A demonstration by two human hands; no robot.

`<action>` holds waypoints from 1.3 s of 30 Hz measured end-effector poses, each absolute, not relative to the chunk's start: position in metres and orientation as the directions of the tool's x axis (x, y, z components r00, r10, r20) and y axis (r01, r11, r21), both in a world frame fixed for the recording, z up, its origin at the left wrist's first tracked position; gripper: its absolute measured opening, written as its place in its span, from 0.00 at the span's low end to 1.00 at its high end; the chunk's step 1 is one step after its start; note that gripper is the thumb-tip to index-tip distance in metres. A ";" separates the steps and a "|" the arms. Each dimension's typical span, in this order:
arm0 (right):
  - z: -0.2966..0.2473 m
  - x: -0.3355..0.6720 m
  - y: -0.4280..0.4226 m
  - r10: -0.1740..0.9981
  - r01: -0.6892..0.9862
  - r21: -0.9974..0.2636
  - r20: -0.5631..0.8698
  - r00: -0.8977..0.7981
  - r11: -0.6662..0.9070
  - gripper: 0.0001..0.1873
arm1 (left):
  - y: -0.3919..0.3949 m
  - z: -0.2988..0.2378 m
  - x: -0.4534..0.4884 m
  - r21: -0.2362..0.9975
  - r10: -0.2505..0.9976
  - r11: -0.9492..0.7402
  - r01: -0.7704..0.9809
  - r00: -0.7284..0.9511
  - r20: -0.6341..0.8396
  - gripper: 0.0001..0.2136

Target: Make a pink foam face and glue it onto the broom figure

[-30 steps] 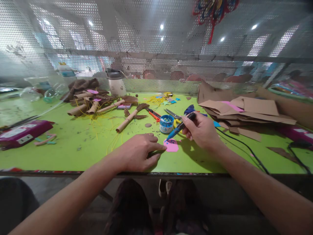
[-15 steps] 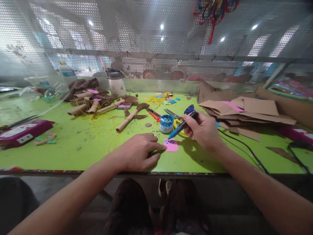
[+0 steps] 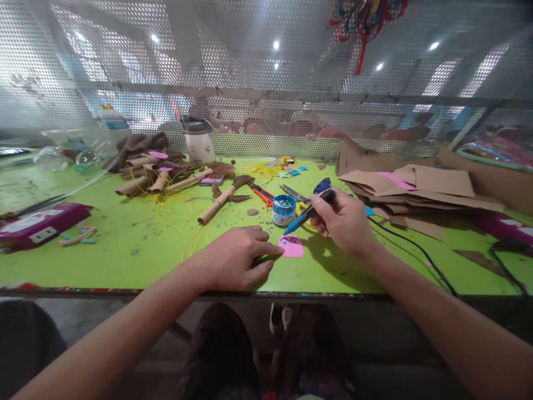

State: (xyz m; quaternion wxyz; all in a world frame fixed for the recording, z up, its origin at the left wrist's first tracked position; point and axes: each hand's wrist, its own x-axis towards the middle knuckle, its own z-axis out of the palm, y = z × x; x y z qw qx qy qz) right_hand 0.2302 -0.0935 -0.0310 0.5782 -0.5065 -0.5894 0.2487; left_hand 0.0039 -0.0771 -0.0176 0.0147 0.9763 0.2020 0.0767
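A small pink piece [image 3: 293,251] with dark and blue marks on it lies flat near the table's front edge. My left hand [image 3: 239,258] rests on the table, fingers spread, its index fingertip pressing the left side of the pink piece. My right hand [image 3: 343,222] is closed around a blue and black marker [image 3: 297,220], which slants down to the left with its tip at the piece's upper left edge. Just behind the tip stands an open jar of blue paint or glitter [image 3: 283,210]. Scissors with yellow handles [image 3: 296,193] lie partly hidden behind the marker and right hand.
On the green table [image 3: 125,266], rolled brown paper brooms [image 3: 219,204] and a brown paper pile [image 3: 144,166] lie left. A white jug [image 3: 197,141] stands behind. Right are stacked brown paper sheets [image 3: 437,183] and a black cable [image 3: 416,247]. A purple box [image 3: 45,225] sits far left.
The marker tip has shifted slightly left and up along the pink piece's upper edge, and my right hand has moved a little left with it. My left hand stays in place.
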 end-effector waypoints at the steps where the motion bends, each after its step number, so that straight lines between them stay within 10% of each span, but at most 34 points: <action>1: -0.031 0.230 -0.093 0.886 0.313 -0.878 0.428 0.177 0.362 0.18 | -0.077 -0.018 0.004 0.061 0.396 -0.918 0.391 0.907 0.144 0.14; 39: -0.032 0.230 -0.094 0.865 0.352 -0.846 0.476 0.160 0.401 0.17 | -0.077 -0.018 0.004 0.065 0.406 -0.914 0.401 0.905 0.127 0.15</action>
